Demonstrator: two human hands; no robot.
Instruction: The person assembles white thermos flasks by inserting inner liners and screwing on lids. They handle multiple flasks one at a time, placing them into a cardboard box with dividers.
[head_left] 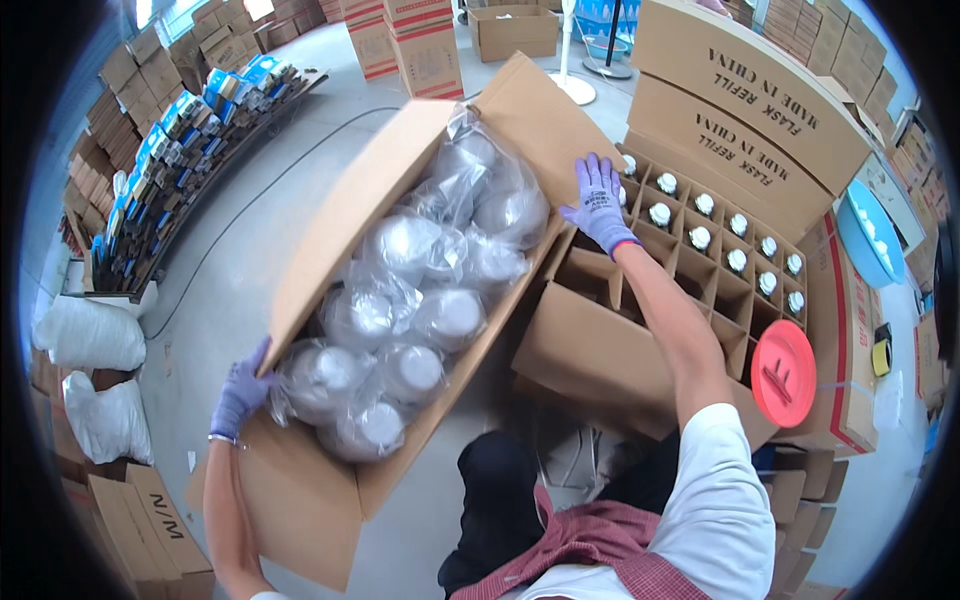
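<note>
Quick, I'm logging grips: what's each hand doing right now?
Left hand: closed on the edge of the carton of bagged items.
Right hand: open, spread by the carton's flap; contact cannot be told.

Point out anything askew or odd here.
A red dish holding small dark red pieces looks odd: it seems perched over the near right corner of the divided carton, unlike the white-topped items standing inside.
</note>
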